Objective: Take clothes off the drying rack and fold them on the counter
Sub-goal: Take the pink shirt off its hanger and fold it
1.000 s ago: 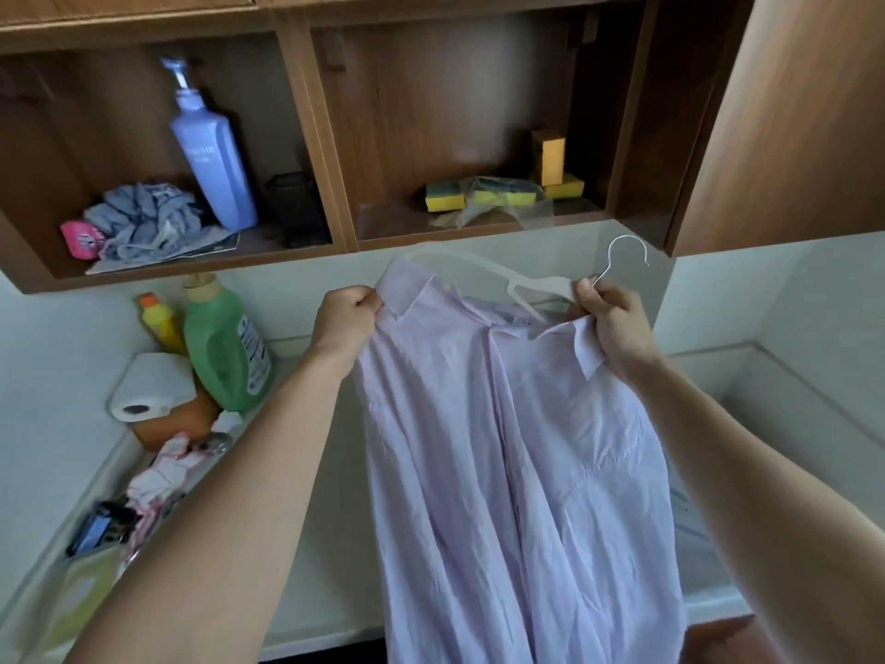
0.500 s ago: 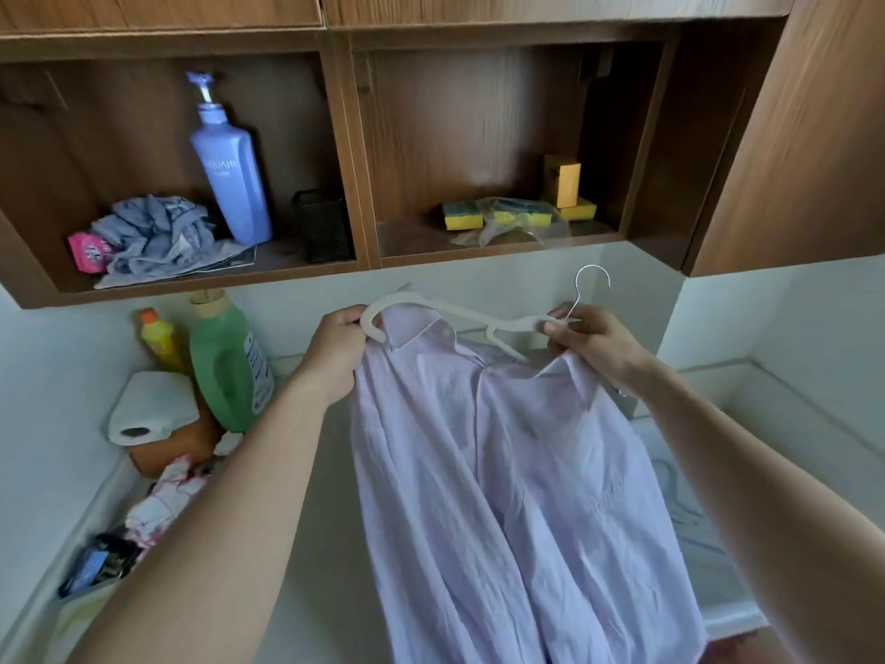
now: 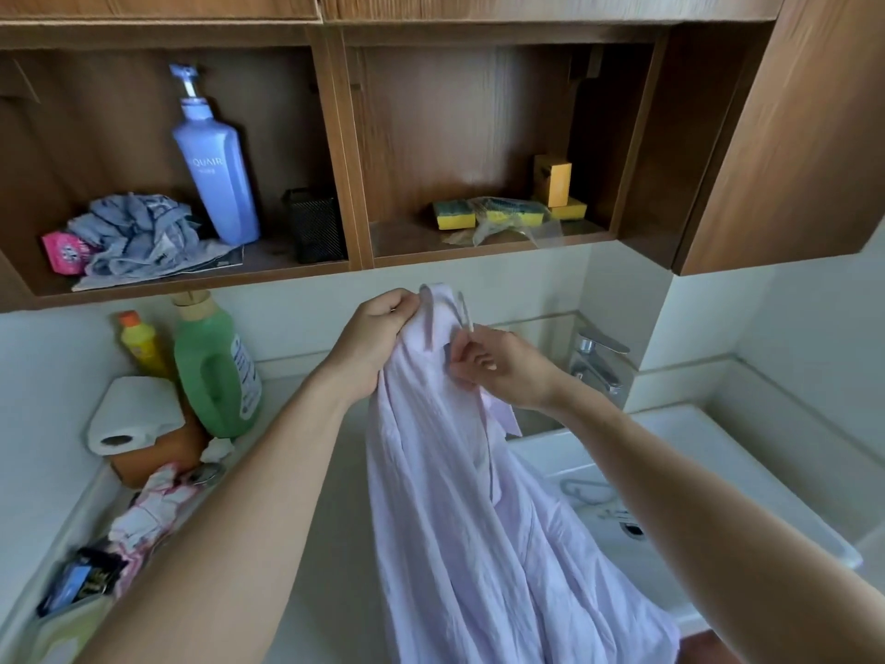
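Observation:
A pale lilac shirt [image 3: 459, 519] hangs in front of me over the white counter [image 3: 335, 472]. My left hand [image 3: 373, 337] grips the shirt's bunched shoulder and collar at the top. My right hand [image 3: 498, 366] pinches the fabric at the collar, just right of the left hand. Only a thin white piece of the hanger [image 3: 465, 311] shows above my right fingers; the rest is hidden in the cloth. The shirt's lower part drapes down past the sink's front edge.
A white sink [image 3: 718, 472] with a chrome tap [image 3: 598, 361] lies to the right. Green [image 3: 215, 366] and yellow [image 3: 141, 345] bottles, a paper roll [image 3: 131, 414] and clutter line the left wall. Wooden shelves above hold a lilac pump bottle [image 3: 215, 160] and sponges [image 3: 488, 213].
My hands have come close together, bunching the collar. The white hanger, spread wide across the shirt before, is now almost wholly hidden. The view has shifted to show the sink.

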